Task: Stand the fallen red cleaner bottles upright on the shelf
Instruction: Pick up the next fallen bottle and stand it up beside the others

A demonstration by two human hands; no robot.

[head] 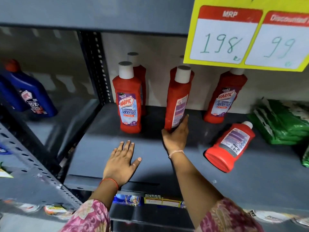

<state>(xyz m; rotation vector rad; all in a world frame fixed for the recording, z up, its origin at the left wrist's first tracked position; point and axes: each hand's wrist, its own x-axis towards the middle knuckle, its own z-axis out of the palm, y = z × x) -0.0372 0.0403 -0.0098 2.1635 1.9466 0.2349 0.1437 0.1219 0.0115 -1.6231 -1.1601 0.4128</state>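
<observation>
Grey shelf [250,181] | right hand [175,136] fingers clasp upright red bottle [177,97] base | left hand [122,161] flat, fingers spread

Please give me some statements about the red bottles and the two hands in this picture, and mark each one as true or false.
1. The right hand holds the base of a red bottle. True.
2. The left hand grips a bottle. False: it lies flat and open on the shelf, holding nothing.
3. One red bottle lies on its side to the right of the right hand. True.
4. The lying bottle has no cap. False: its white cap is on, pointing toward the back.
5. The held bottle shows its front label. False: its back label faces the camera.
</observation>
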